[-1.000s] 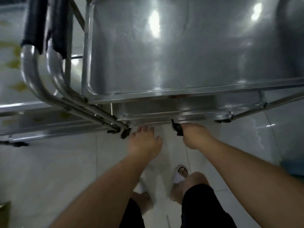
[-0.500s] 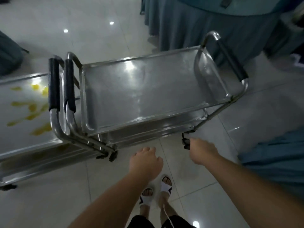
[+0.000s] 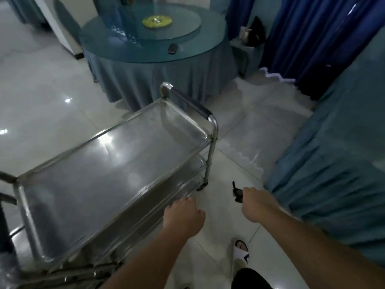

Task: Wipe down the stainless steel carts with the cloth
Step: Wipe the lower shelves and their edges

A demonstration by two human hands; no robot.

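A stainless steel cart (image 3: 108,174) with a shiny bare top tray stands at centre left, its dark-gripped handle (image 3: 190,103) at the far end. My left hand (image 3: 183,215) hovers by the cart's near right edge, fingers curled in a loose fist with nothing in it. To its right, over the floor, my right hand (image 3: 253,205) is closed on a small black object (image 3: 237,191) that sticks out past the knuckles. No cloth is visible.
A round blue-skirted table (image 3: 145,59) with a glass turntable stands behind the cart. Another blue-draped table (image 3: 343,163) fills the right side, with dark blue curtains (image 3: 312,38) behind. Part of a second cart (image 3: 6,205) shows at the left edge. My slippered foot (image 3: 240,253) is on the tiled floor.
The view has lifted and swung right, so the yellow-stained cart on the left has slid almost out of view. Both hands keep their pose, the right still gripping the black object.
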